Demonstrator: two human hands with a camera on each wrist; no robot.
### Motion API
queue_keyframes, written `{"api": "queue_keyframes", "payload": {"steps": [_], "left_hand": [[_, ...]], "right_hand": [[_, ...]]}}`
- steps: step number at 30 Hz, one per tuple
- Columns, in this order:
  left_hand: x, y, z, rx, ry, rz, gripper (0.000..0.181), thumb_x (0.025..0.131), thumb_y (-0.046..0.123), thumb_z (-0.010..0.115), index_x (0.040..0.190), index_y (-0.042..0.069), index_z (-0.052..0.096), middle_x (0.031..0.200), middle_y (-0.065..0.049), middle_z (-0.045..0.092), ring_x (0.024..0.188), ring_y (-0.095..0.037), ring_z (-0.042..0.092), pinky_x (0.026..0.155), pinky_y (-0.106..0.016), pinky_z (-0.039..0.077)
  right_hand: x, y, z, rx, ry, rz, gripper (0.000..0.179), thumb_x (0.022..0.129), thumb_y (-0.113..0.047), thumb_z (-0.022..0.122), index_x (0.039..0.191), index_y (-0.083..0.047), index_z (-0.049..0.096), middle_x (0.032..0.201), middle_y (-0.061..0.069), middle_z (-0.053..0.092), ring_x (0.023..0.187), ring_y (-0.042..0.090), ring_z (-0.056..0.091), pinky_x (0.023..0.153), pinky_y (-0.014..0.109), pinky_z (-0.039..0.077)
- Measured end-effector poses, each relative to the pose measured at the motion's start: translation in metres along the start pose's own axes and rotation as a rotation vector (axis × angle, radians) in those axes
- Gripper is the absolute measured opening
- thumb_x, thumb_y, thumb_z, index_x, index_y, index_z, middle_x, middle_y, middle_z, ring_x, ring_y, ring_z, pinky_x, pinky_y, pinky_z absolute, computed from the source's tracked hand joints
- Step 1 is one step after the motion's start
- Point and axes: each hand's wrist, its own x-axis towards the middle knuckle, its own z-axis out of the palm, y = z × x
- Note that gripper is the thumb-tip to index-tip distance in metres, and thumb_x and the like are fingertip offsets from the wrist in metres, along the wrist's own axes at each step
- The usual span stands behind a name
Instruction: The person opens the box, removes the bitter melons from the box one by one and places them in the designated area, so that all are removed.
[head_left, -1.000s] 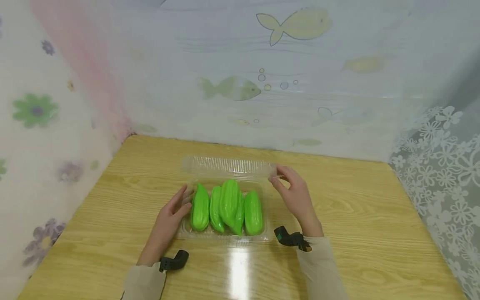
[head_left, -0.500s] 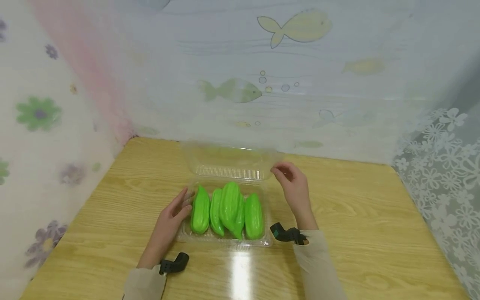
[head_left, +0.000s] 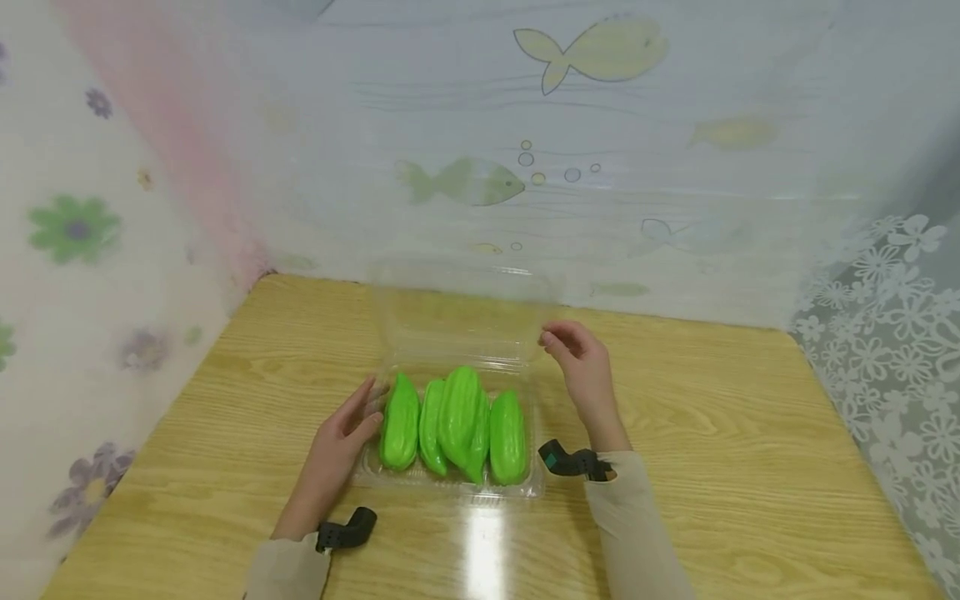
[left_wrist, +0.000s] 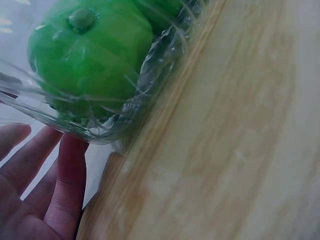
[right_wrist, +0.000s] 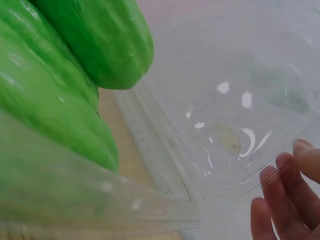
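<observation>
A clear plastic clamshell container (head_left: 450, 483) lies open on the table, holding several glossy green, ridged, gourd-like vegetables (head_left: 460, 417). One of them lies on top of the others in the middle. Its see-through lid (head_left: 465, 312) stands raised at the far side. My left hand (head_left: 337, 442) rests against the container's left side, fingers loosely extended; the left wrist view has its fingertips under the container's rounded corner. At the lid's right edge, my right hand (head_left: 583, 367) pinches with thumb and fingers (right_wrist: 272, 192), seen close up in the right wrist view.
The wood-grain table (head_left: 712, 450) reaches back to a curtain (head_left: 660, 167) printed with fish. A flowered curtain (head_left: 97, 333) hangs at the left, a white lace one (head_left: 885, 300) at the right. A black wrist camera (head_left: 348, 531) sits on each wrist.
The lid has swung up and back from lying low over the container's far edge to nearly upright. My right hand has shifted slightly with it; my left hand has stayed put.
</observation>
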Motion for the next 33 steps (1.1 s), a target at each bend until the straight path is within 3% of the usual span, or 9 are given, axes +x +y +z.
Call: {"api": "queue_keyframes", "payload": {"steps": [5,10,19,26,33], "left_hand": [[0.001,0.0,-0.002,-0.038,-0.028,0.034,0.052,0.091,0.029,0.051,0.139,0.031,0.03,0.135,0.001,0.042,0.121,-0.016,0.04,0.097,-0.027,0.032],[0.001,0.001,-0.004,-0.06,-0.04,0.063,0.052,0.092,0.024,0.05,0.14,0.028,0.029,0.135,0.001,0.041,0.121,-0.017,0.04,0.092,-0.016,0.033],[-0.001,-0.001,-0.002,-0.035,-0.038,0.038,0.053,0.091,0.029,0.051,0.139,0.03,0.029,0.135,0.002,0.041,0.121,-0.017,0.04,0.097,-0.025,0.031],[-0.001,-0.001,-0.001,-0.032,-0.043,0.045,0.052,0.092,0.029,0.05,0.139,0.03,0.029,0.135,0.004,0.041,0.121,-0.015,0.039,0.093,-0.019,0.032],[0.0,-0.002,-0.002,-0.037,-0.055,0.055,0.052,0.092,0.029,0.05,0.139,0.03,0.029,0.136,0.003,0.04,0.122,-0.016,0.038,0.097,-0.028,0.031]], "right_hand": [[0.006,0.015,0.0,0.029,-0.047,-0.005,0.028,0.086,-0.017,0.06,0.11,-0.003,0.058,0.1,0.014,0.059,0.09,0.02,0.059,0.079,0.029,0.048],[0.01,0.02,-0.001,-0.008,-0.095,-0.018,0.033,0.087,-0.012,0.058,0.119,-0.005,0.055,0.1,0.012,0.057,0.088,0.02,0.059,0.075,0.029,0.049],[0.011,0.027,-0.005,-0.045,-0.144,0.044,0.04,0.088,-0.007,0.056,0.127,-0.01,0.05,0.1,0.011,0.055,0.088,0.021,0.059,0.077,0.029,0.049],[0.013,0.034,-0.005,0.002,-0.14,0.094,0.039,0.088,-0.01,0.056,0.127,-0.01,0.05,0.102,0.013,0.055,0.087,0.023,0.059,0.077,0.03,0.049],[0.013,0.04,-0.002,0.085,-0.122,0.16,0.04,0.087,-0.004,0.056,0.126,-0.004,0.049,0.109,0.018,0.053,0.091,0.024,0.058,0.078,0.031,0.049]]}}
